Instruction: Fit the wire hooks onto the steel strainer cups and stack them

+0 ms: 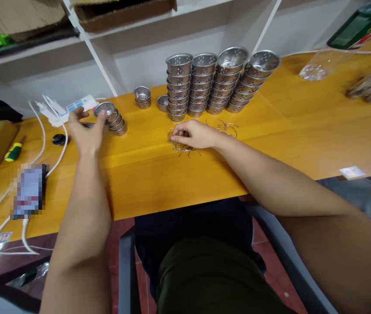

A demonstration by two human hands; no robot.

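Note:
My left hand [85,131] is at the left, thumb and fingers spread apart, beside a leaning stack of small perforated metal cups [117,124]. The thumb tip is at the rim of the top cup; I cannot tell if it touches. A dark metallic edge shows between thumb and fingers. My right hand [190,133] rests low over a loose pile of thin curved metal wires [188,150], its fingertips pinched together on a wire at the pile's left side. Behind it stand several tall stacks of perforated metal cups [201,83], openings up.
Two small cups [142,98] stand nested behind, and a single cup [163,103] is next to the tall stacks. At left are a phone [30,192] with white cables, a power strip [70,109] and a screwdriver [14,150]. A plastic bottle [342,41] lies at right.

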